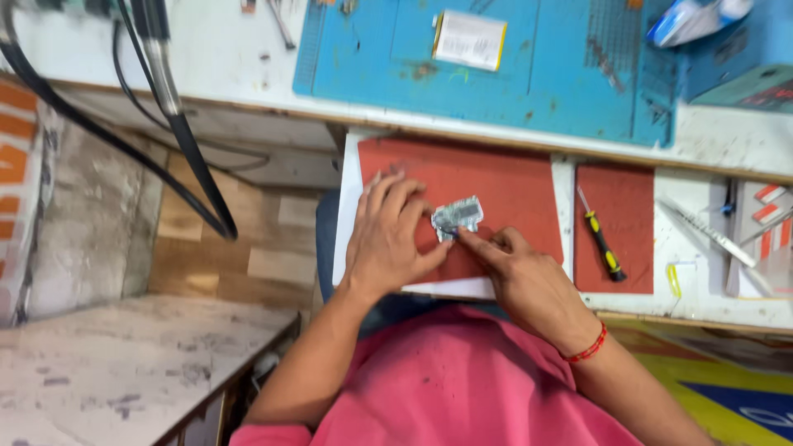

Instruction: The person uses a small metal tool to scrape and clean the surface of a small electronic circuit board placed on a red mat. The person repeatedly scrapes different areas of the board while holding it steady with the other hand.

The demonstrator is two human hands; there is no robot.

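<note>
Small silvery metal part [458,216] sits frame centre on red mat [512,177], long axis roughly left-right, tilted. Your right hand [529,277] pinches its lower edge from lower right. Left hand [388,239] flat, fingers spread, steadies its left end. Yellow-handled screwdriver [601,235] lies well right.

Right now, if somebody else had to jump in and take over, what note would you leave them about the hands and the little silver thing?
Left hand: lies flat, fingers spread, on the red mat, its fingertips at the left edge of the small silver metal part, steadying it.
Right hand: fingertips pinched at the part's lower edge; whether they hold a tiny tool is too small to tell.
Things: the part lies on the mat near its middle. A yellow-and-black screwdriver lies untouched on the smaller red mat to the right.
Done: part placed and steadied.
Left: the fine work at its lower edge; how far that has got is not visible.
</note>
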